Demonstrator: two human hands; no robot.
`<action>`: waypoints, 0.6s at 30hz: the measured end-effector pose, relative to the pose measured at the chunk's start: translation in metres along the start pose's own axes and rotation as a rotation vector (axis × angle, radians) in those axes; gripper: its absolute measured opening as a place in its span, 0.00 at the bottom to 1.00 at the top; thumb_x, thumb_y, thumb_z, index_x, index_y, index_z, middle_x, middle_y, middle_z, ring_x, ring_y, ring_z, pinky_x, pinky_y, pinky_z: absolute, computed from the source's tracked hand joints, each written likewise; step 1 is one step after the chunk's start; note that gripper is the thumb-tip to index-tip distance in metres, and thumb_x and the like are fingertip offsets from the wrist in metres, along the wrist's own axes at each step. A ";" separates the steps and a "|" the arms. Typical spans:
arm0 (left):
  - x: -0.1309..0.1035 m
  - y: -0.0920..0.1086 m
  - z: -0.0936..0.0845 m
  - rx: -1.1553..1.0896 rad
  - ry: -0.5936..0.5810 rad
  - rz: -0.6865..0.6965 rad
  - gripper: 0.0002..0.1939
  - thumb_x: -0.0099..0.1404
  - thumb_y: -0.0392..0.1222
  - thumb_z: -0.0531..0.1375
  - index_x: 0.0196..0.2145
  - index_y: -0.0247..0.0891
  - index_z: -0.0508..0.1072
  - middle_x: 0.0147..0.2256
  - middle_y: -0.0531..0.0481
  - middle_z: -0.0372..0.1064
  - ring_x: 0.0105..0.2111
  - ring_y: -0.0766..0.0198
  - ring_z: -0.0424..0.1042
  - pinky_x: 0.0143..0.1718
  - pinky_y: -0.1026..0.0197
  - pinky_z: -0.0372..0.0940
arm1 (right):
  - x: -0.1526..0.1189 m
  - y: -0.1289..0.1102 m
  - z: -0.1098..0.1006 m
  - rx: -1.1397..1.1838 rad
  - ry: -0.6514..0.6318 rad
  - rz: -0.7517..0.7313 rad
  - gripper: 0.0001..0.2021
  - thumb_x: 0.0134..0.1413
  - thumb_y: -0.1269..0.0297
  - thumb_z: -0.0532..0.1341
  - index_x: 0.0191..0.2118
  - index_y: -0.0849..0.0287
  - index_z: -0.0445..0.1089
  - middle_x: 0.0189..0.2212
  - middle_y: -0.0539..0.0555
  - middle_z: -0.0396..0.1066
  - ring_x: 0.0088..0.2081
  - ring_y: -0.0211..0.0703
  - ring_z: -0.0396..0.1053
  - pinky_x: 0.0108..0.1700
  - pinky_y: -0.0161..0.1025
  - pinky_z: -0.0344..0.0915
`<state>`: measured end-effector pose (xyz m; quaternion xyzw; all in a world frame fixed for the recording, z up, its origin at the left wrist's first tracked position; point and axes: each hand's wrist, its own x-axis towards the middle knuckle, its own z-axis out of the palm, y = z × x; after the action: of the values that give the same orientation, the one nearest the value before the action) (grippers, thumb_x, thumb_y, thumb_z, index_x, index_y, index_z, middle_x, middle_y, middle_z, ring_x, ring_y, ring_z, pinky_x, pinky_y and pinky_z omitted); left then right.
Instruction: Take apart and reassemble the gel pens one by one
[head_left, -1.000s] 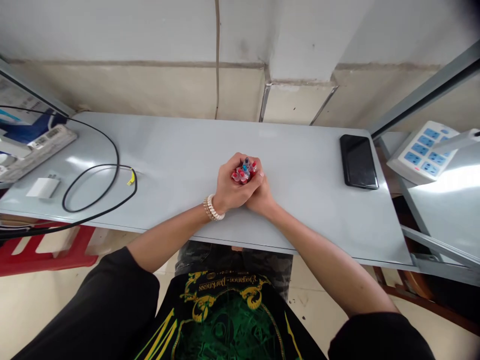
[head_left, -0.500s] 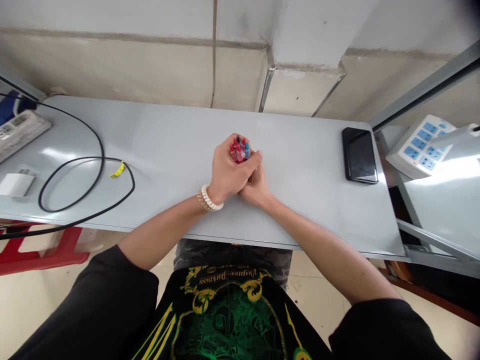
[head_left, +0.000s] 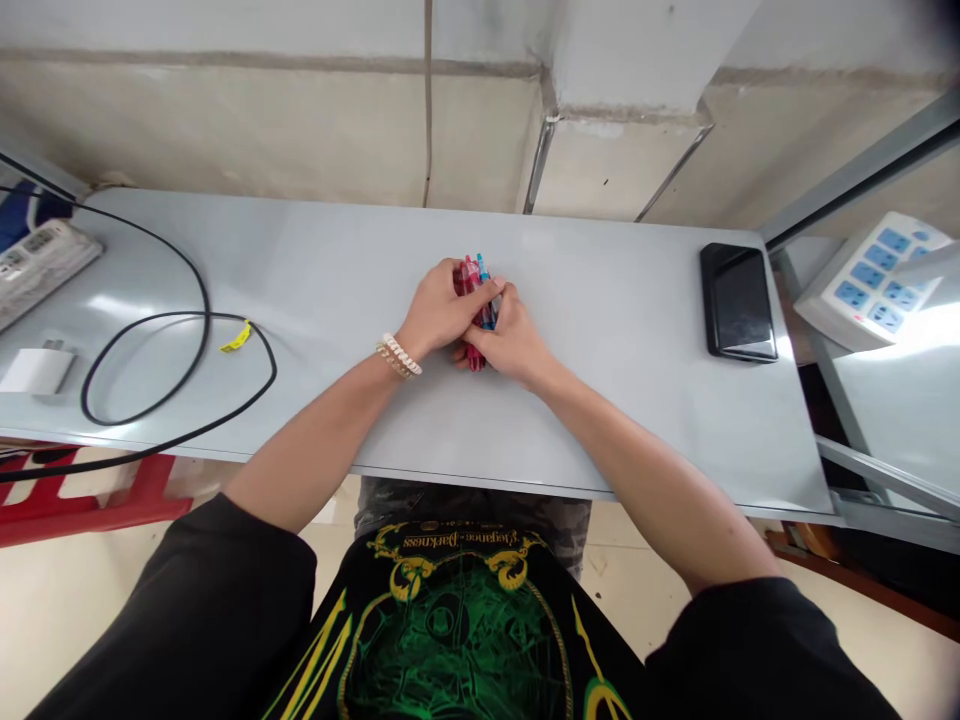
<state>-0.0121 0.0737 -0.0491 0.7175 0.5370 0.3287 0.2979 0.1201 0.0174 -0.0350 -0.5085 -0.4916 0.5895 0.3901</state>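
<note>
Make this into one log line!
left hand: holds red and blue pens | right hand: holds same pens | table: black cable, white charger

The bundle of pens (head_left: 471, 280), earlier held end-on to the camera, now tilts to show its barrels. The right fingers (head_left: 487, 343), tucked partly beneath the left fingers (head_left: 484, 293) before, now clasp it from the right.

A single camera, worn on the head, looks forward and steeply down from above the printed black T-shirt (head_left: 457, 620) at six o'clock. It sits close over the counter (head_left: 615, 300), which spans nine to three o'clock, with the left hand (head_left: 437, 312) and right hand (head_left: 517, 340) near the dial's centre; the wall (head_left: 300, 130) closes the view at twelve.
</note>
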 end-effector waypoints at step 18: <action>0.002 -0.005 0.005 0.282 0.111 0.040 0.18 0.74 0.49 0.61 0.54 0.33 0.73 0.56 0.35 0.75 0.58 0.46 0.72 0.65 0.46 0.64 | -0.019 -0.008 -0.009 -0.662 0.037 -0.209 0.21 0.60 0.61 0.62 0.57 0.62 0.65 0.50 0.67 0.75 0.58 0.64 0.73 0.58 0.59 0.72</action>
<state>-0.0101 0.0763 -0.0556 0.7435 0.5793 0.2949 0.1573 0.1316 0.0026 -0.0227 -0.5648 -0.6985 0.3458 0.2711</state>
